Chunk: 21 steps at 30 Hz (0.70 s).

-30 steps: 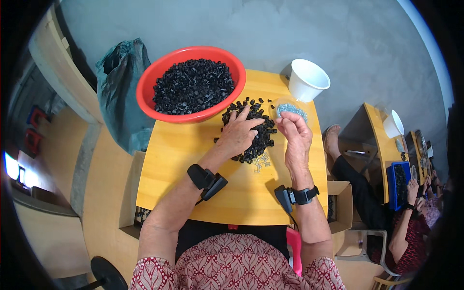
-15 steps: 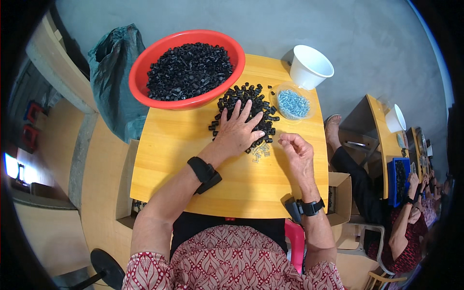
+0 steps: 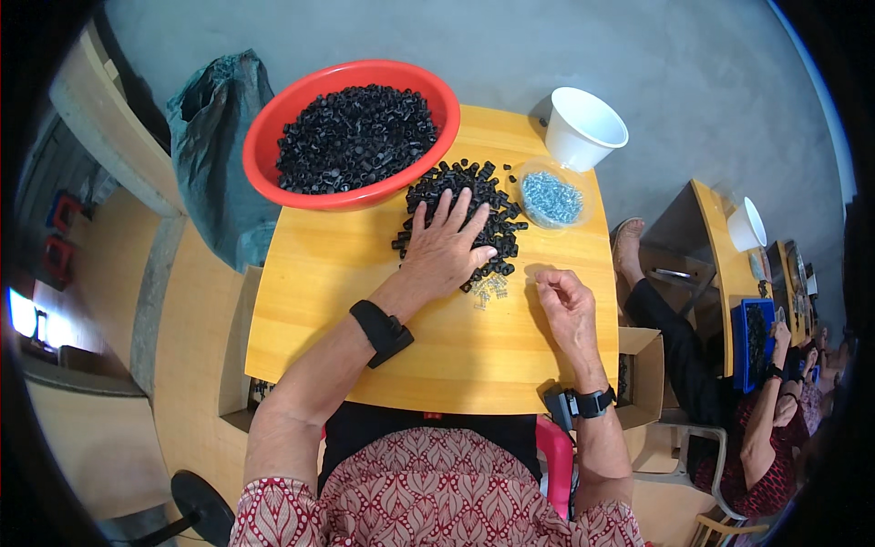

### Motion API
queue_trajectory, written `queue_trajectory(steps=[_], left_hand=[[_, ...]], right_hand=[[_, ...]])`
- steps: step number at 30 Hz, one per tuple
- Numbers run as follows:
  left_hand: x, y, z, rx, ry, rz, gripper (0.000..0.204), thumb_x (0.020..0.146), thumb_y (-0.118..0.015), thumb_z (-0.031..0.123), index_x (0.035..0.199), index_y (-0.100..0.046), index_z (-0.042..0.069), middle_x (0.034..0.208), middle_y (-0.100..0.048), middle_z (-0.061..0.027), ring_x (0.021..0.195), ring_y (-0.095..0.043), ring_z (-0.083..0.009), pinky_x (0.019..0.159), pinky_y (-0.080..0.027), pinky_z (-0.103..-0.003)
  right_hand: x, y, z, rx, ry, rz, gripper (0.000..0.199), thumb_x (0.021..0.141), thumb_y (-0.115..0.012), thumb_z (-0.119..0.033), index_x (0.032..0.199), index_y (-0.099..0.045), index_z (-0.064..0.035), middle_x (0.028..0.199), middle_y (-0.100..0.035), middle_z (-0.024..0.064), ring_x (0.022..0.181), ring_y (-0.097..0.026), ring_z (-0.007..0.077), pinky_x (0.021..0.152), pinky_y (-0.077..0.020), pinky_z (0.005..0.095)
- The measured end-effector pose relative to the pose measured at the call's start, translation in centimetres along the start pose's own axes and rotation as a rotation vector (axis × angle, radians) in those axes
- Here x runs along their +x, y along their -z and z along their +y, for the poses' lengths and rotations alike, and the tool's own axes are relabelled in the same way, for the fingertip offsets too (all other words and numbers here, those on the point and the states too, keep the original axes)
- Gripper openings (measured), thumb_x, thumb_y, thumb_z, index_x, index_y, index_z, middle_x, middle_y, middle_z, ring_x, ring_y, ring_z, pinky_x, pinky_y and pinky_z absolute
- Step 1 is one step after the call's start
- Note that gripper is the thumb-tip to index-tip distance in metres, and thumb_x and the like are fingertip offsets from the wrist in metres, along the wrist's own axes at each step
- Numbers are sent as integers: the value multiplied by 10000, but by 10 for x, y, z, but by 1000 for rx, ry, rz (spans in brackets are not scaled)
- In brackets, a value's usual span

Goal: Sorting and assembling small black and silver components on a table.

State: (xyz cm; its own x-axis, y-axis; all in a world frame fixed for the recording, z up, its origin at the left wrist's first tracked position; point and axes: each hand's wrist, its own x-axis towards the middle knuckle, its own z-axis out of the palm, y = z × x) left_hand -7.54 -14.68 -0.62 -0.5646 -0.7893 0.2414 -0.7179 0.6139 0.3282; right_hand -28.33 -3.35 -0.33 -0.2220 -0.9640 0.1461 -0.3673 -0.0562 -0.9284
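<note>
My left hand [image 3: 444, 249] lies with fingers spread on a pile of small black plastic parts [image 3: 467, 178] in the middle of the wooden table. Beside its thumb, at the near edge of the pile, are several small clear or silvery pieces [image 3: 489, 290], perhaps screws. My right hand [image 3: 567, 308] hovers over the table's right side, thumb and fingertips pinched together. Whatever the pinch holds, if anything, is too small to make out. Beyond that hand sits a clear round tub [image 3: 591, 202] with many small silvery metal pieces [image 3: 550, 198] in it.
A large red basin [image 3: 264, 164] heaped with black parts stands at the table's far left. A white bucket [image 3: 583, 137] is at the far right. Cardboard boxes [image 3: 649, 374] flank the table, and a dark green sack [image 3: 214, 173] hangs left. Other people sit at a table on the right.
My right hand has shifted slightly right and nearer to me, still pinched. My left hand stays spread on the pile, having moved only a little.
</note>
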Motion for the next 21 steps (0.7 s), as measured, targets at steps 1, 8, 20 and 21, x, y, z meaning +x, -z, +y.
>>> queue_trajectory(steps=[1,8,20,21], left_hand=[[-1,-1,-2,10,49,5,628,958,-499,469,1478,-369,143,1556,-255,-190,1441,-221,-381,1137,-165,-600],[-9,2,-13,64,65,53,626,956,-514,447,1468,-370,117,1549,-263,-188,1439,-227,-370,1133,-176,-599],[-61,32,-15,-13,137,14,635,960,-514,406,1498,-333,124,1560,-235,-220,1435,-226,-405,1134,-185,-579],[-67,33,-17,2,134,20,635,958,-517,409,1495,-338,123,1559,-237,-220,1434,-224,-411,1131,-187,-585]], right_hand=[[-1,2,1,1,1,0,131,915,-582,-21,1004,-660,35,956,-627,46,845,-617,116,776,-499,246],[-6,7,10,-12,-6,30,126,910,-588,-17,1000,-665,27,919,-607,30,804,-589,98,732,-480,228],[22,-20,-30,-319,272,-50,166,832,-618,-24,987,-675,-3,903,-626,143,894,-606,312,803,-497,383],[25,-23,-28,-361,290,-78,158,830,-623,-30,978,-676,-7,891,-621,138,887,-602,310,795,-497,393]])
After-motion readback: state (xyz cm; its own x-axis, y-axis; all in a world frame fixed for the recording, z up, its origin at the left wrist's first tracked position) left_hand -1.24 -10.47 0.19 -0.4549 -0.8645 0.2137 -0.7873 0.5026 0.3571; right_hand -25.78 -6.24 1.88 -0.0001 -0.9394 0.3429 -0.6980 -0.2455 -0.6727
